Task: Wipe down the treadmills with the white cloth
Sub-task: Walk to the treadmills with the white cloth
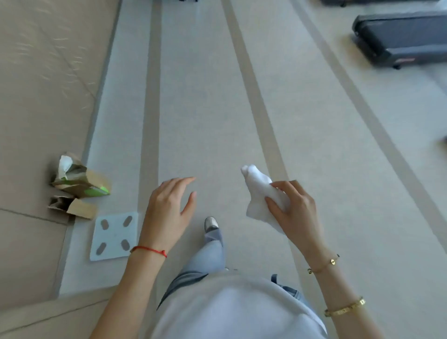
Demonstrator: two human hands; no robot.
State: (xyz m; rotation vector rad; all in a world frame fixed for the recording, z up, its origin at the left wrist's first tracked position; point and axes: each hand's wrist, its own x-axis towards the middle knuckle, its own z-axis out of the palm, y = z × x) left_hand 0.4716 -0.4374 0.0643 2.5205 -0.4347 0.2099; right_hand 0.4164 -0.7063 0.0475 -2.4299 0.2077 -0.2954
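Note:
My right hand (294, 208) grips a crumpled white cloth (258, 191) at waist height, the cloth sticking out up and to the left of the fingers. My left hand (169, 205) hangs empty beside it with its fingers spread. A black treadmill (401, 38) lies on the floor far off at the upper right, well away from both hands. Another dark machine (377, 2) shows only as a sliver at the top right edge.
I stand on grey carpet with darker stripes (256, 101) running ahead. Torn paper bags (79, 181) lie on the floor at the left, with a white scale (115, 236) just below them. Tan matting (43, 84) covers the left side. My foot (211, 223) steps forward.

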